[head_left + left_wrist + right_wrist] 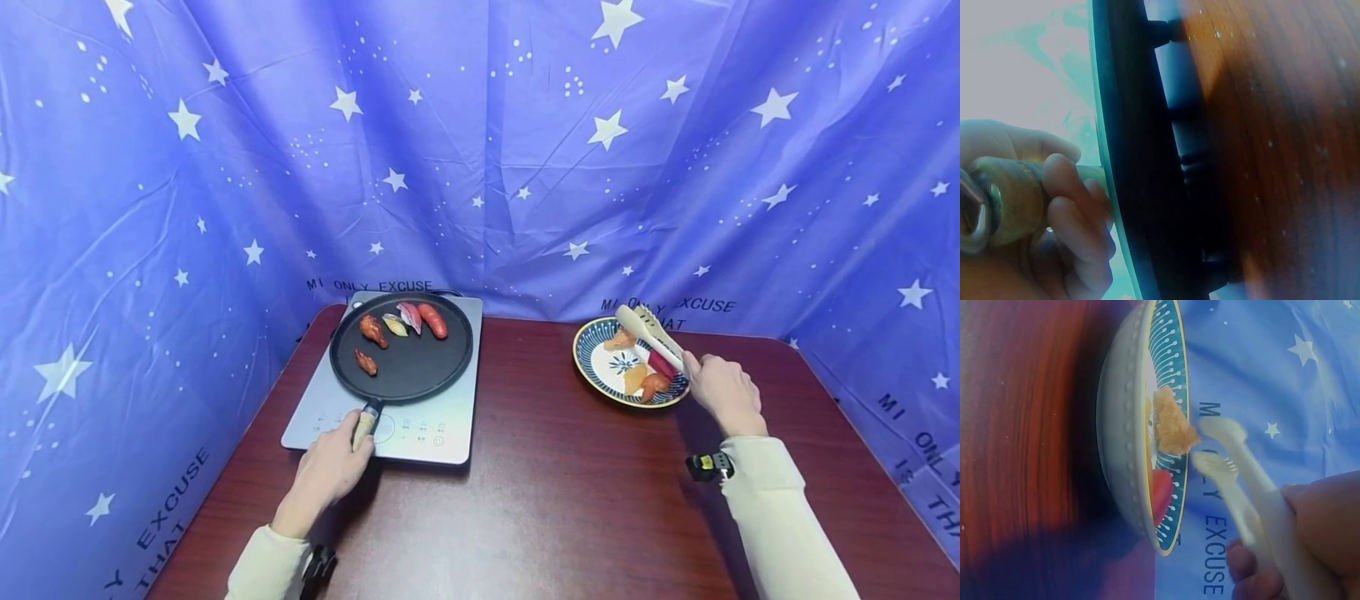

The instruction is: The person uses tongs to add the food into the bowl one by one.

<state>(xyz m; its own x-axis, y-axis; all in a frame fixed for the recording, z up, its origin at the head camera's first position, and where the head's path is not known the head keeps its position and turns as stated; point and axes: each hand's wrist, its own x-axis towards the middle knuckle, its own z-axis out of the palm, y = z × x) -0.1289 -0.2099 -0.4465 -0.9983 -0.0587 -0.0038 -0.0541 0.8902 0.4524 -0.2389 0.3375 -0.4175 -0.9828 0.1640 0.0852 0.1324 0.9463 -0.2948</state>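
Observation:
At the left, my left hand (330, 468) grips the handle (365, 423) of a round black frying pan (408, 371). In the pan lie two browned chicken pieces (372, 330), a red sausage-like piece (432, 320), a pink-and-white piece (409, 317) and a small pale yellow piece (395, 325). Over at the right, my right hand (726, 390) holds cream-coloured tongs (651, 330). Their tips stand apart near a golden fried piece (1172, 425) at the far side of a blue-and-white patterned dish (602, 358); nothing shows between them. The dish also holds red and orange-brown food pieces (656, 387).
The pan sits on a silver induction cooker (457, 433) with a touch panel. A dark red wooden table (525, 500) carries everything. Blue star-printed cloth (510, 125) hangs behind and along both sides, close to the table's edges.

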